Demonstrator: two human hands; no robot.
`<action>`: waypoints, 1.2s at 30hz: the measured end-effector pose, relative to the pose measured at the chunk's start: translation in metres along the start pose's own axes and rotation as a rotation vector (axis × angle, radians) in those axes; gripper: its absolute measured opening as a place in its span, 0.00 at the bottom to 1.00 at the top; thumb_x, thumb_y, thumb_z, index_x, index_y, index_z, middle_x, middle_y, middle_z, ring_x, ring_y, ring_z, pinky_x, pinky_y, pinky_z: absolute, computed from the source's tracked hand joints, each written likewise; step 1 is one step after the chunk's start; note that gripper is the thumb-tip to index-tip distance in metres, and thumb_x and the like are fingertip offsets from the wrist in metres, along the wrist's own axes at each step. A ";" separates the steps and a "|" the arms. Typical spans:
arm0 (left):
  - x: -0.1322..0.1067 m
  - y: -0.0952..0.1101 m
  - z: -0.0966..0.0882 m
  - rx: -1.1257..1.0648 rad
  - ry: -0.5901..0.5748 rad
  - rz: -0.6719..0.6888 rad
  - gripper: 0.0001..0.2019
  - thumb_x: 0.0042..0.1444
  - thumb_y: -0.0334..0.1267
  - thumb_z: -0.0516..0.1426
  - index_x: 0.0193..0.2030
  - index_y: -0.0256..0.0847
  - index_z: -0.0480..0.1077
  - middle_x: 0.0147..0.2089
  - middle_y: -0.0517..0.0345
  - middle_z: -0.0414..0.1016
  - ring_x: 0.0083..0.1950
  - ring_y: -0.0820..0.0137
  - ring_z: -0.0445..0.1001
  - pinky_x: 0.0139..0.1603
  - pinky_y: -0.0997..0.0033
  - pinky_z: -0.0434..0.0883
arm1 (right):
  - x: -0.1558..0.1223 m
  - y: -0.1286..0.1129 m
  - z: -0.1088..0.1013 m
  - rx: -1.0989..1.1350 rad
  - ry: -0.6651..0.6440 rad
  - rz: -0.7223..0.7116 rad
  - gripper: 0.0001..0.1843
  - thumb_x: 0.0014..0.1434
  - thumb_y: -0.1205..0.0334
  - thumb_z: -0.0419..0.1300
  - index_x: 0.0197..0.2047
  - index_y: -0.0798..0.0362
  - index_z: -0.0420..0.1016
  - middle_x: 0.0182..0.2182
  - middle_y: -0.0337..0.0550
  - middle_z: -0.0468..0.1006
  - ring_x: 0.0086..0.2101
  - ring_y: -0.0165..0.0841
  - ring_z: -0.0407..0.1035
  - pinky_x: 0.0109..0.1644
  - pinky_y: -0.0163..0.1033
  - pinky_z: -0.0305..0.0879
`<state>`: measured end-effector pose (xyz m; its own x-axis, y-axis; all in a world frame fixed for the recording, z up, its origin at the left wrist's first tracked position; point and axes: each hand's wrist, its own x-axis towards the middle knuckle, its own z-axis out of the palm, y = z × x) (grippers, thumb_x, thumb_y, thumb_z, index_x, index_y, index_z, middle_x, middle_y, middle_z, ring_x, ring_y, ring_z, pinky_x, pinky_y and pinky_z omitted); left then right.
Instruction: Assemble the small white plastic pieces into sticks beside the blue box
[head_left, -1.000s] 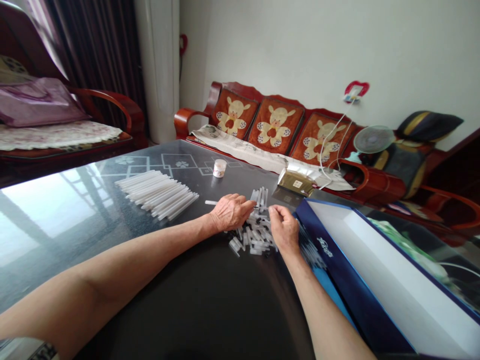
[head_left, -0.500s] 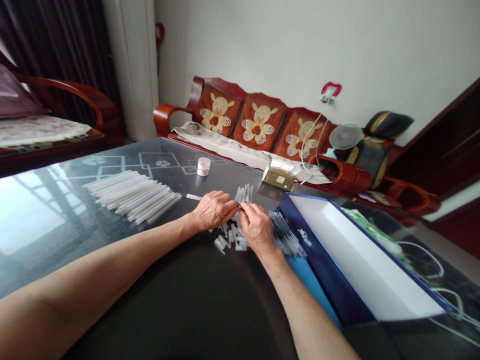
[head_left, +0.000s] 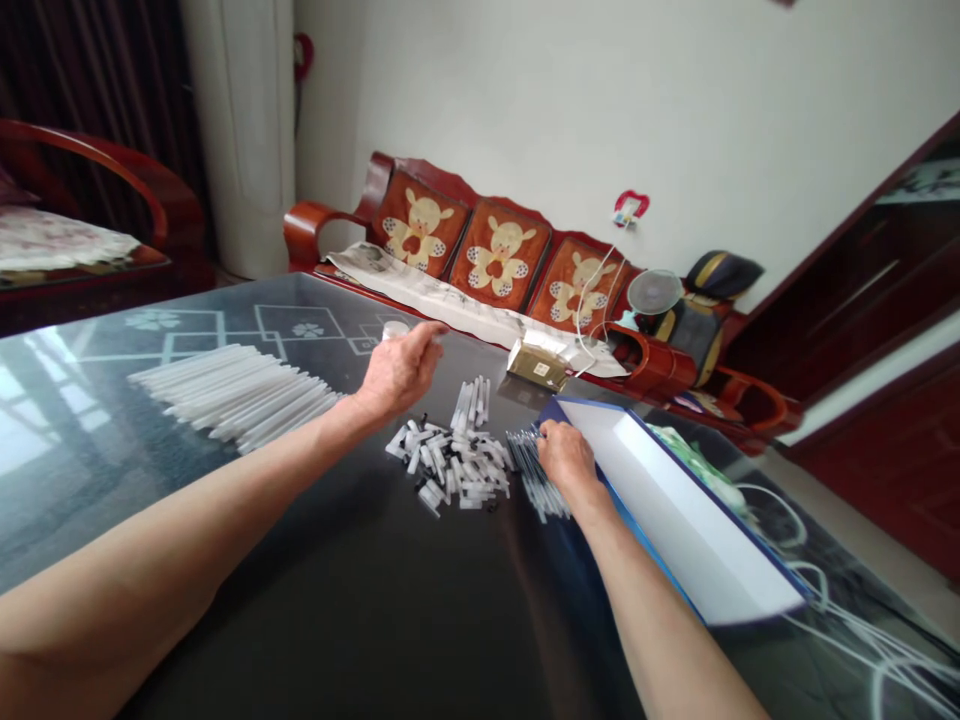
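No lettering, number or sign can be read

"Where was the left hand [head_left: 400,370]?"
"Near mid-frame, fingers [head_left: 425,340] pointing right, the bare forearm [head_left: 274,480] slanting from lower left."
"And the right hand [head_left: 568,455]?"
"It sat lower, right of centre, fingers curled."

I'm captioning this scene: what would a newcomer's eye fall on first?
Probably the jumbled heap of small white and black pieces on the dark table, left of the right hand. Further left lies a row of long white tubes, and right of that hand an open blue box. Beyond the table, three orange cushions stand in a row.
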<state>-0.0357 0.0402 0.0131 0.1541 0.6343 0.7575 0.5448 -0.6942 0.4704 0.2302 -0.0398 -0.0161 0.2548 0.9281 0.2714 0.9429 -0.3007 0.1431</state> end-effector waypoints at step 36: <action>-0.014 0.019 0.005 0.136 -0.633 0.130 0.15 0.60 0.44 0.49 0.31 0.41 0.73 0.30 0.51 0.75 0.34 0.65 0.75 0.36 0.71 0.66 | -0.019 -0.075 -0.008 2.044 0.030 0.344 0.21 0.36 0.61 0.72 0.36 0.53 0.74 0.27 0.34 0.77 0.27 0.24 0.70 0.26 0.26 0.64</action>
<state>-0.0239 0.0196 0.0091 0.6578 0.6548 0.3723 0.5823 -0.7556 0.3001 0.1527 -0.0367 -0.0249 0.4505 0.8904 0.0650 -0.2995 0.2193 -0.9285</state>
